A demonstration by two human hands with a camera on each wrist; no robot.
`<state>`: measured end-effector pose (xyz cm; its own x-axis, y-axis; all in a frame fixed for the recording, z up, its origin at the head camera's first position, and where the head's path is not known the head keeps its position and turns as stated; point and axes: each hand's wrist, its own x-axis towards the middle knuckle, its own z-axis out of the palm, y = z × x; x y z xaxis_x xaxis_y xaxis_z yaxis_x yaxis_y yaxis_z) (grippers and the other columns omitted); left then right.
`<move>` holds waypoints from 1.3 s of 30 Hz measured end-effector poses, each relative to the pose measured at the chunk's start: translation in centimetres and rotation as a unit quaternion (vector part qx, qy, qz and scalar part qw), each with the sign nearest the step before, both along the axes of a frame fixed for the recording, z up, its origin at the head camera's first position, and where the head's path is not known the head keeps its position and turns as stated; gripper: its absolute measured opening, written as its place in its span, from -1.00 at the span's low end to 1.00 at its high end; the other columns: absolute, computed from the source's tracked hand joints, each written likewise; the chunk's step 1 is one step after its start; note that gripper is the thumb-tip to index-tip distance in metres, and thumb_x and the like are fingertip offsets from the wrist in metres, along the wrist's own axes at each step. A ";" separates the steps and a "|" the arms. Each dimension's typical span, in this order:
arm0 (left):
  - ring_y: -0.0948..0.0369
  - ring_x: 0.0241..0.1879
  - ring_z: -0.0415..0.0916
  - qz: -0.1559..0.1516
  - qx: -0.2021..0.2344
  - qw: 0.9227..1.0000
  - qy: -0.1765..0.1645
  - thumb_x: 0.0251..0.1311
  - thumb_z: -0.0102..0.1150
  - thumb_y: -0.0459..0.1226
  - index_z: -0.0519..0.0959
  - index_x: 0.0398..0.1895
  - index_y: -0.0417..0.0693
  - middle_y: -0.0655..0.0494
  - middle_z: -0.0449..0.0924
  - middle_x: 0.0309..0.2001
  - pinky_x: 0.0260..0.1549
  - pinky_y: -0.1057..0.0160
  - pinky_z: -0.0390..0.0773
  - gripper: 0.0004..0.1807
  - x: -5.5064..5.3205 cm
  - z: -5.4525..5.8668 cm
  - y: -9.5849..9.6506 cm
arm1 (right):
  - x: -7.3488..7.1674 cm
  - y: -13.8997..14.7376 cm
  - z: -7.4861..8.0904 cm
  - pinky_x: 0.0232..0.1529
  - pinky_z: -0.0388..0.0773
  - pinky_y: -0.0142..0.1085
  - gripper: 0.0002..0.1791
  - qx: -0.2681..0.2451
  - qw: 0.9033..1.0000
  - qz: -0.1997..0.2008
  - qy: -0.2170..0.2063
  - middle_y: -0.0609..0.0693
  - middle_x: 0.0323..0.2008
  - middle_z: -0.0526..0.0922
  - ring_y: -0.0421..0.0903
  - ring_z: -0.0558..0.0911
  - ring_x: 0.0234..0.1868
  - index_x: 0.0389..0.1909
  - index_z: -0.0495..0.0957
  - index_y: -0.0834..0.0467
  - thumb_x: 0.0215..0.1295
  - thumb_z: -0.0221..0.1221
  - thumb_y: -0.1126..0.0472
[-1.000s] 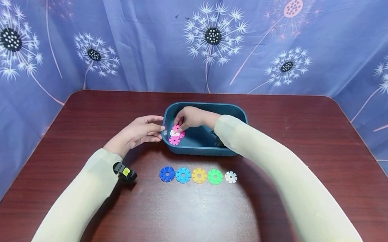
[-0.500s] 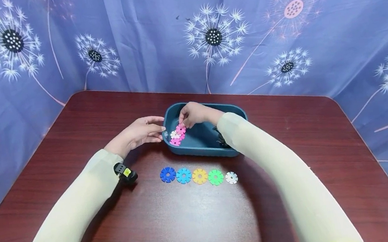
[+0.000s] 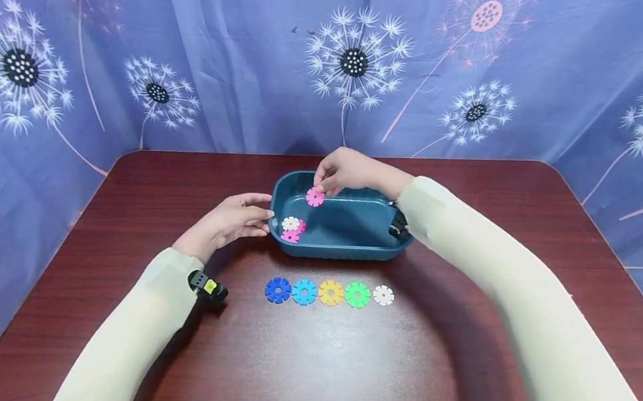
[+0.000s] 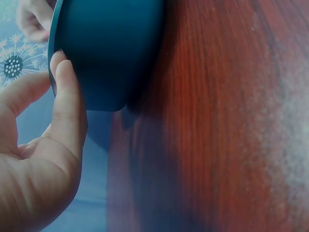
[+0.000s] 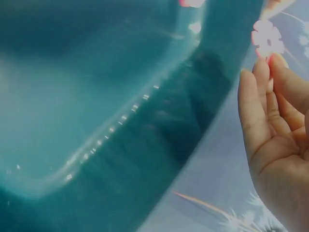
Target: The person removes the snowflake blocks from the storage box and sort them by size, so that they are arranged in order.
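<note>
My right hand [image 3: 346, 169] pinches a pink notched plastic disc [image 3: 315, 196] between thumb and fingertips, above the far side of a dark teal bin [image 3: 358, 254]. In the right wrist view the flower-shaped disc [image 5: 267, 39] stands up from my fingertips. My left hand [image 3: 229, 222] touches the bin's left end with fairly straight fingers; in the left wrist view the fingertips [image 4: 66, 72] rest at the rim and outer wall. Inside the bin's left end lie a white disc [image 3: 290, 224] and pink discs [image 3: 290, 236], partly overlapping.
In front of the bin, a row of notched discs lies on the brown table [image 3: 228, 372]: dark blue [image 3: 278, 290], light blue [image 3: 305, 292], yellow [image 3: 330, 292], green [image 3: 357, 294] and white [image 3: 383, 295]. A patterned blue cloth [image 3: 273, 99] hangs behind.
My right hand has lifted the pink disc off the others in the bin and moved it right and toward the far rim. The left hand stays at the bin's end.
</note>
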<state>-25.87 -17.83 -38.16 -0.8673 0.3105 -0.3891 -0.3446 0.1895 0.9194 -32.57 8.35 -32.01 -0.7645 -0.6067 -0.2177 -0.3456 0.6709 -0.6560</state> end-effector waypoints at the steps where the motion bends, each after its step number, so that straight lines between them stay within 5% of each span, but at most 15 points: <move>1: 0.32 -0.46 0.60 -0.001 0.001 1.000 0.000 0.43 0.10 -0.36 0.18 0.54 -0.24 0.16 0.63 -0.37 -0.32 0.43 0.73 -0.35 0.0 0.0 0.0 | 0.4 0.4 0.4 -0.07 0.78 -0.27 -0.83 -0.005 1.000 -0.005 0.001 0.08 -0.29 0.75 -0.15 0.69 -0.33 -0.17 0.73 0.26 0.35 0.32 0.23; 11: 0.33 -0.47 0.59 -0.001 0.007 1.000 0.001 0.43 0.08 -0.37 0.19 0.54 -0.25 0.21 0.64 -0.43 -0.33 0.45 0.72 -0.36 0.1 0.1 -0.1 | 5.5 5.4 2.0 0.00 0.76 -0.10 -0.83 -0.029 0.999 -0.040 -0.016 0.15 -0.26 0.78 -0.06 0.75 -0.26 -0.17 0.72 0.24 0.38 0.30 0.21; 18: 0.33 -0.47 0.60 -0.003 0.006 1.000 -0.004 0.43 0.09 -0.37 0.18 0.54 -0.25 0.18 0.65 -0.39 -0.32 0.44 0.73 -0.34 0.0 0.1 0.0 | 9.2 9.0 0.7 -0.18 0.73 -0.28 -0.86 -0.067 0.994 -0.068 -0.046 -0.02 -0.41 0.75 -0.22 0.68 -0.36 -0.18 0.71 0.28 0.37 0.28 0.28; 26: 0.33 -0.46 0.60 -0.003 0.008 1.000 -0.001 0.44 0.10 -0.36 0.19 0.54 -0.24 0.22 0.65 -0.41 -0.29 0.44 0.73 -0.35 0.0 -0.3 0.2 | 13.0 11.9 -2.1 -0.12 0.79 -0.23 -0.78 -0.116 0.982 -0.114 -0.095 -0.01 -0.37 0.76 -0.16 0.76 -0.34 -0.13 0.66 0.42 0.31 0.31 0.34; 39: 0.34 -0.45 0.60 -0.009 0.015 1.000 -0.002 0.45 0.08 -0.35 0.16 0.55 -0.25 0.20 0.66 -0.39 -0.30 0.44 0.72 -0.34 0.0 -0.1 0.1 | 15.3 14.1 -5.0 -0.17 0.80 -0.26 -0.78 -0.108 0.974 -0.148 -0.134 0.13 -0.30 0.77 -0.19 0.74 -0.35 -0.12 0.63 0.48 0.32 0.25 0.38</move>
<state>-25.87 -17.70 -38.25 -0.8599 0.3370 -0.3834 -0.3458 0.1679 0.9232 -17.27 22.47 -36.99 -0.8460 -0.4223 -0.3254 0.0448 0.5520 -0.8326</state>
